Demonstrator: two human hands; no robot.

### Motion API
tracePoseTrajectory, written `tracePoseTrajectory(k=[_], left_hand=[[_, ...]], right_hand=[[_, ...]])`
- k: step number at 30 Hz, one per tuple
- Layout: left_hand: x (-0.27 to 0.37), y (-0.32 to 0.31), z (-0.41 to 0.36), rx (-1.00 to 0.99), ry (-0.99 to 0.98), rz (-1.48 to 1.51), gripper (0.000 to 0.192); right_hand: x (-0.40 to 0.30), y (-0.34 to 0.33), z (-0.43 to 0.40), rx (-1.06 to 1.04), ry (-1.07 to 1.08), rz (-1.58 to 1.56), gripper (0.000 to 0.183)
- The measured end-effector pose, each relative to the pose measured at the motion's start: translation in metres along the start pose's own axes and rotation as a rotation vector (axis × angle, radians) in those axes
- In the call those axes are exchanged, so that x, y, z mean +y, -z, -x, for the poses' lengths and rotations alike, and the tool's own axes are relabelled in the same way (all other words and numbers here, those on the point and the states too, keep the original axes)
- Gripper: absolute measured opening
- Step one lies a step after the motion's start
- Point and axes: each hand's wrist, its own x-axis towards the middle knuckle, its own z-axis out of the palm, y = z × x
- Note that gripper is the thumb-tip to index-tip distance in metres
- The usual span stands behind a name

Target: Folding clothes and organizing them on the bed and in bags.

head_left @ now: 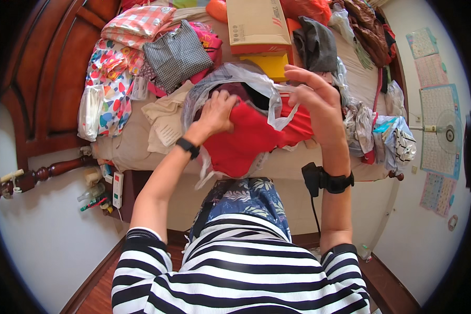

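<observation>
A translucent plastic bag (196,92) lies with its mouth spread at the bed's near edge. Inside it are a red cloth (241,137) and some darker fabric (257,96). My left hand (219,112), a black band on its wrist, has curled fingers gripping the red cloth's left edge. At the bag's right side, my right hand (318,96) is raised and slightly blurred. Its thumb and lower fingers hold a stretched handle of the bag, while the upper fingers point left, apart. More red fabric (298,117) sits just beyond the bag's right rim.
Behind the bag stands a cardboard box (257,25) beside a yellow item (272,66). Folded checked cloth (176,55) and beige cloth (167,121) lie left. Dark grey clothing (318,43) and bagged clothes (394,137) lie right. A power strip (118,190) hangs near the bed's left corner.
</observation>
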Motion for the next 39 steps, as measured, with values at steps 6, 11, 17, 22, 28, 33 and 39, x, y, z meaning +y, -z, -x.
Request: tracePoseTrajectory(k=[6,11,17,22,28,33,39], left_hand=[[-0.001,0.009,-0.049,-0.306,0.14,-0.047,0.078],[0.005,0.027,-0.045,-0.087,-0.02,0.047,0.051],[-0.036,0.038,-0.09,0.06,-0.18,0.029,0.034],[-0.029,0.036,-0.101,0.125,-0.247,-0.031,0.045],[-0.06,-0.007,-0.115,-0.062,-0.088,-0.056,0.055],[-0.085,-0.026,-0.135,-0.162,0.1,0.144,0.053],[-0.1,-0.046,-0.16,-0.208,0.215,0.25,0.057]], right_hand=[[0.017,0.005,0.011,0.17,0.36,1.101,0.033],[0.034,-0.033,0.038,0.133,0.64,1.154,0.017],[0.137,-0.041,0.0,-0.148,0.377,1.023,0.029],[0.179,0.035,-0.058,-0.041,0.075,1.452,0.047],[0.209,0.08,-0.083,-0.197,-0.134,1.449,0.058],[0.231,0.1,-0.108,-0.308,-0.49,0.938,0.065],[0.265,0.127,-0.118,-0.3,-0.178,0.467,0.065]])
